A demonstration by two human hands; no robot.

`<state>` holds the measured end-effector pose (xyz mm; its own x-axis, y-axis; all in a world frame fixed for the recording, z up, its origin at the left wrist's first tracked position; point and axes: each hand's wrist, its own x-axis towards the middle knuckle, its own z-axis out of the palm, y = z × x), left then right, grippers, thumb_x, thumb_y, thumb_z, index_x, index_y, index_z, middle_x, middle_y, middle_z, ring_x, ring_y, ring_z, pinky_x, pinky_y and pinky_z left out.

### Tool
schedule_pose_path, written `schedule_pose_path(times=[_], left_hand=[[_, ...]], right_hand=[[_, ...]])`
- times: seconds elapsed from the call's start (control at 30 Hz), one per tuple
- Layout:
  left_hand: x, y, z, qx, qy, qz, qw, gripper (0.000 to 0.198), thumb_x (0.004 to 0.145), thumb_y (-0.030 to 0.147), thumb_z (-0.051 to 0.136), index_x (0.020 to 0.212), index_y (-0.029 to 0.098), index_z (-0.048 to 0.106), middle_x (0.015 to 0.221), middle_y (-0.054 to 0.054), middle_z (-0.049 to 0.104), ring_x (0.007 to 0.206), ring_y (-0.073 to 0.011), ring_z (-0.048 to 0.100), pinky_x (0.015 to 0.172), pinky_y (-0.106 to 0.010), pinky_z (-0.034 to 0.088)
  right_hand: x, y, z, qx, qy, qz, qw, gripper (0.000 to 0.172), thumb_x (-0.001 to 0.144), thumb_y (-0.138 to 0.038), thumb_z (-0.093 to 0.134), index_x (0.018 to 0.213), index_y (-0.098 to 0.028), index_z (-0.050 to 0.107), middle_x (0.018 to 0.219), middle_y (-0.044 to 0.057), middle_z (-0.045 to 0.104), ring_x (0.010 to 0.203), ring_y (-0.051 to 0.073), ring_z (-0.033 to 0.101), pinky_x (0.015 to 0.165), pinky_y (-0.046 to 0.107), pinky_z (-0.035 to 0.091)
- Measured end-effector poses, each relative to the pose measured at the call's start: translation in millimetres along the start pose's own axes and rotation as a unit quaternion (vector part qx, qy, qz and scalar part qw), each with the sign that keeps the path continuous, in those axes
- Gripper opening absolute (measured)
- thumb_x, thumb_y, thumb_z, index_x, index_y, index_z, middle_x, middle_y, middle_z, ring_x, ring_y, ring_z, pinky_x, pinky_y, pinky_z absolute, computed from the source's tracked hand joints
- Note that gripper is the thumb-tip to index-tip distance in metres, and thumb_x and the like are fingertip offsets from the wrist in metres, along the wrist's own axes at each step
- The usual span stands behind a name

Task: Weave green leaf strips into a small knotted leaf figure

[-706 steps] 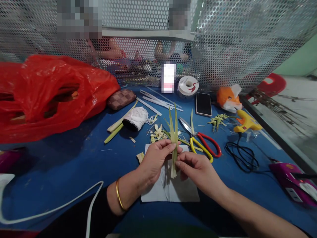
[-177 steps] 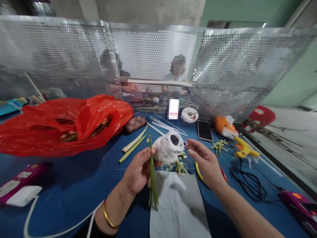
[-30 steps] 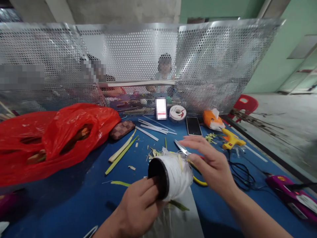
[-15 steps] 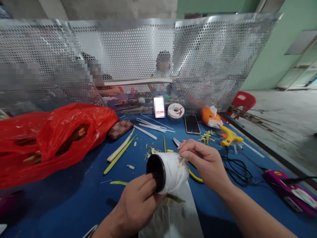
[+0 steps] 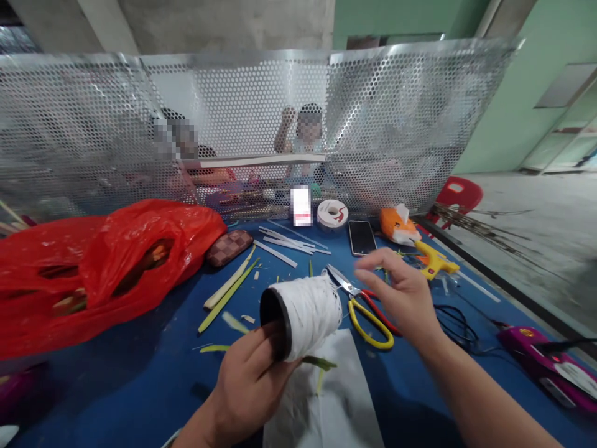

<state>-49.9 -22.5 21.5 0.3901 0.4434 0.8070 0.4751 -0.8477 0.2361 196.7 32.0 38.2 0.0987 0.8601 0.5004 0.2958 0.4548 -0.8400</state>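
Note:
My left hand (image 5: 247, 386) grips a spool of white thread (image 5: 305, 314) with a black core, held up over a white sheet of paper (image 5: 326, 398). A green leaf strip (image 5: 319, 362) pokes out under the spool. My right hand (image 5: 401, 292) hovers to the right of the spool, fingers loosely curled and blurred by motion; what it holds, if anything, is too fine to see. Red and yellow handled scissors (image 5: 368, 305) lie on the blue table (image 5: 140, 348) just beneath that hand.
A red plastic bag (image 5: 93, 267) fills the left side. Leaf strips (image 5: 228, 286), white strips (image 5: 286, 239), a tape roll (image 5: 333, 213), a phone (image 5: 361, 236), a yellow glue gun (image 5: 433, 260) with black cord and a purple device (image 5: 545, 367) lie about. People sit behind a perforated metal screen (image 5: 261, 124).
My right hand left the spool's end, where it was pinching, and swung up and to the right. The spool tilted slightly and the scissors are now uncovered.

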Motion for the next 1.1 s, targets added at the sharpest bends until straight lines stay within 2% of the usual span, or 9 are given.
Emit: schedule_pose_path(times=[0.13, 0.23, 0.33, 0.5, 0.6, 0.7, 0.8, 0.93, 1.1], left_hand=[[-2, 1, 2.9, 0.008, -0.011, 0.011, 1.0, 0.019, 0.087, 0.008, 0.059, 0.093, 0.021, 0.072, 0.093, -0.006, 0.077, 0.092, -0.0156, 0.073, 0.085, -0.024, 0.059], [-4, 2, 6.1, -0.025, -0.037, 0.003, 0.999, 0.02, 0.089, 0.011, 0.059, 0.098, 0.023, 0.072, 0.093, -0.006, 0.077, 0.093, -0.0163, 0.072, 0.085, -0.025, 0.059], [-10, 1, 8.9, -0.049, -0.058, -0.023, 0.997, 0.022, 0.089, 0.013, 0.06, 0.104, 0.024, 0.072, 0.094, -0.006, 0.077, 0.092, -0.017, 0.072, 0.084, -0.026, 0.059], [-18, -7, 4.7, -0.009, -0.03, -0.1, 0.995, 0.024, 0.086, 0.01, 0.06, 0.102, 0.022, 0.073, 0.127, -0.013, 0.067, 0.111, -0.024, 0.065, 0.092, -0.035, 0.055], [-13, -10, -3.5, -0.082, -0.031, -0.22, 0.972, 0.017, 0.089, 0.015, 0.059, 0.088, 0.022, 0.074, 0.128, -0.011, 0.065, 0.112, -0.0231, 0.064, 0.09, -0.033, 0.053], [-4, -10, -9.7, -0.195, -0.043, -0.318, 0.927, 0.019, 0.09, 0.022, 0.059, 0.079, 0.022, 0.074, 0.126, -0.01, 0.065, 0.115, -0.0242, 0.061, 0.091, -0.033, 0.051], [1, -8, -10.3, -0.282, -0.096, -0.349, 0.888, 0.02, 0.086, 0.026, 0.061, 0.073, 0.021, 0.075, 0.09, -0.007, 0.069, 0.082, -0.0178, 0.065, 0.072, -0.028, 0.051], [0, -6, -5.6, -0.276, -0.111, -0.378, 0.877, 0.019, 0.084, 0.026, 0.062, 0.073, 0.02, 0.075, 0.076, -0.003, 0.063, 0.07, -0.0146, 0.06, 0.065, -0.026, 0.046], [-3, -8, -3.4, -0.27, -0.079, -0.408, 0.869, 0.019, 0.085, 0.028, 0.061, 0.075, 0.019, 0.074, 0.083, -0.004, 0.064, 0.075, -0.015, 0.06, 0.071, -0.028, 0.044]], right_hand=[[-7, 3, 11, 0.142, -0.144, 0.064, 0.977, 0.066, 0.071, -0.059, 0.078, 0.125, -0.026, 0.06, 0.129, 0.011, 0.063, 0.124, 0.03, 0.056, 0.106, 0.045, 0.041], [-15, 4, 20, 0.215, -0.289, 0.108, 0.927, 0.092, 0.057, -0.06, 0.087, 0.136, -0.027, 0.05, 0.138, 0.012, 0.057, 0.123, 0.031, 0.057, 0.101, 0.044, 0.047], [-22, 1, 25, 0.25, -0.36, 0.117, 0.891, 0.086, 0.059, -0.05, 0.089, 0.131, -0.024, 0.051, 0.124, 0.01, 0.062, 0.106, 0.027, 0.064, 0.086, 0.037, 0.054], [-23, -1, 26, 0.05, -0.19, -0.004, 0.981, 0.062, 0.07, -0.026, 0.08, 0.125, -0.022, 0.05, 0.113, 0.009, 0.061, 0.098, 0.025, 0.063, 0.081, 0.036, 0.054], [-19, 6, 27, -0.117, -0.084, -0.117, 0.983, 0.058, 0.071, -0.019, 0.075, 0.124, -0.022, 0.049, 0.12, 0.012, 0.057, 0.112, 0.03, 0.058, 0.093, 0.045, 0.05], [-22, 11, 32, -0.135, -0.125, -0.151, 0.971, 0.06, 0.073, -0.019, 0.074, 0.127, -0.023, 0.046, 0.122, 0.013, 0.057, 0.114, 0.031, 0.057, 0.096, 0.046, 0.05], [-30, 13, 39, -0.119, -0.195, -0.156, 0.961, 0.065, 0.075, -0.02, 0.074, 0.131, -0.025, 0.043, 0.128, 0.013, 0.056, 0.119, 0.03, 0.056, 0.099, 0.047, 0.049], [-32, 12, 38, -0.141, -0.249, -0.171, 0.943, 0.077, 0.076, -0.033, 0.081, 0.14, -0.025, 0.038, 0.137, 0.015, 0.052, 0.129, 0.033, 0.05, 0.103, 0.049, 0.047], [-26, 3, 24, -0.111, -0.169, -0.23, 0.952, 0.063, 0.086, -0.058, 0.063, 0.136, -0.022, 0.05, 0.135, 0.016, 0.054, 0.125, 0.032, 0.053, 0.1, 0.047, 0.048]])
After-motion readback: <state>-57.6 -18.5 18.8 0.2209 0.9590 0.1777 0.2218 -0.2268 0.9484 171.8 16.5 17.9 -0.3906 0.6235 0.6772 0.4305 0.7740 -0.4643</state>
